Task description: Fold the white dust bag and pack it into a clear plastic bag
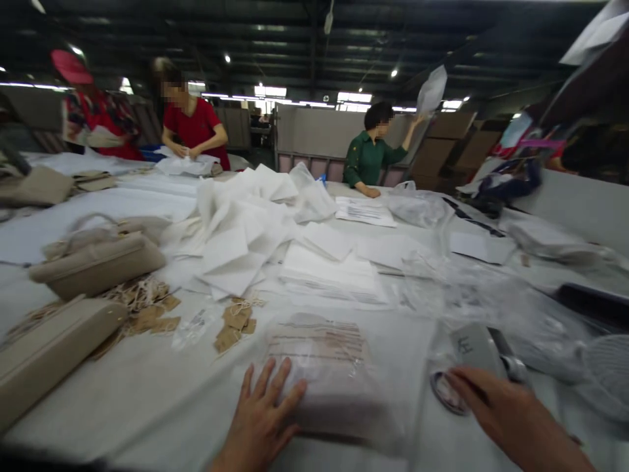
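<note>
The fingers (pixel 275 383) of the left hand (pixel 260 419) lay spread and flat on the near left edge of the clear-bagged packet (pixel 329 380), which sat on the white tabletop (pixel 147 393) with its long axis running away from the person. The right hand (pixel 496 403), fingers loosely curled and holding nothing, rested off the packet's right side, touching a tape dispenser (pixel 472 364); the left hand was the nearer.
</note>
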`<state>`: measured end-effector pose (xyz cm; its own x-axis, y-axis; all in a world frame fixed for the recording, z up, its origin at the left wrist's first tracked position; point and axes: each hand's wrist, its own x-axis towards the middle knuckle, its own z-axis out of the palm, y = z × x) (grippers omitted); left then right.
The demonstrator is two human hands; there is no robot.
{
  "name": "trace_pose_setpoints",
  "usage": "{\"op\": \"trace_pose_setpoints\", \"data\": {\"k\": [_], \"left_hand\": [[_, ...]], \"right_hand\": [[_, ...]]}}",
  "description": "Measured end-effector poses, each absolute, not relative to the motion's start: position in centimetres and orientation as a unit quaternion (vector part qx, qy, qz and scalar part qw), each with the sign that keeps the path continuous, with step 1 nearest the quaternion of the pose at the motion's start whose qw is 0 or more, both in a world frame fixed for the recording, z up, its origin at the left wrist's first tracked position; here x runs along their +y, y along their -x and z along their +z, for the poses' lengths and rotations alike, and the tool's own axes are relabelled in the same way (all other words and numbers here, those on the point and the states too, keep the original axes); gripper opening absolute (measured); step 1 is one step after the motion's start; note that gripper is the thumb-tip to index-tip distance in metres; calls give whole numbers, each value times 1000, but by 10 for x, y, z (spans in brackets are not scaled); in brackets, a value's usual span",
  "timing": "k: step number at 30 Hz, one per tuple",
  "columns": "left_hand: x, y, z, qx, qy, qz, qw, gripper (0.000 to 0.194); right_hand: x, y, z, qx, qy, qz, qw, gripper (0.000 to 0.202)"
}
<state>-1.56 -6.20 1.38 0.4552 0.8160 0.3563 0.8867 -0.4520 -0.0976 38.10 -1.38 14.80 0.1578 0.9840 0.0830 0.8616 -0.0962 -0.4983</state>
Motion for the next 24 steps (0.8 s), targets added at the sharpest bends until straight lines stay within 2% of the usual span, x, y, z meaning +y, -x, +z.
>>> {"op": "trace_pose_setpoints", "data": {"k": [2, 5, 9, 12, 16, 22, 24], "left_hand": [[-69, 27, 6, -535, 824, -126, 138, 80], [-75, 38, -6, -578, 796, -131, 122, 76], [-75, 40, -9, -582, 794, -146, 96, 75], [-73, 38, -7, -585, 794, -146, 79, 75], [-74, 36, -10, -598, 786, -137, 77, 77], [-69, 35, -14, -598, 788, -142, 40, 81], [-62, 30, -9, -593, 788, -167, 7, 73]], "right_hand": [[8, -313, 187, -768, 575, 239, 148, 28], [35, -225, 221, -854, 360, 375, 23, 27], [75, -155, 205, -897, 201, 373, -122, 18], [97, -128, 171, -911, 176, 319, -195, 15], [111, -112, 140, -917, 187, 266, -231, 17], [110, -105, 132, -928, 208, 197, -239, 20], [108, -107, 131, -931, 223, 175, -230, 15]]}}
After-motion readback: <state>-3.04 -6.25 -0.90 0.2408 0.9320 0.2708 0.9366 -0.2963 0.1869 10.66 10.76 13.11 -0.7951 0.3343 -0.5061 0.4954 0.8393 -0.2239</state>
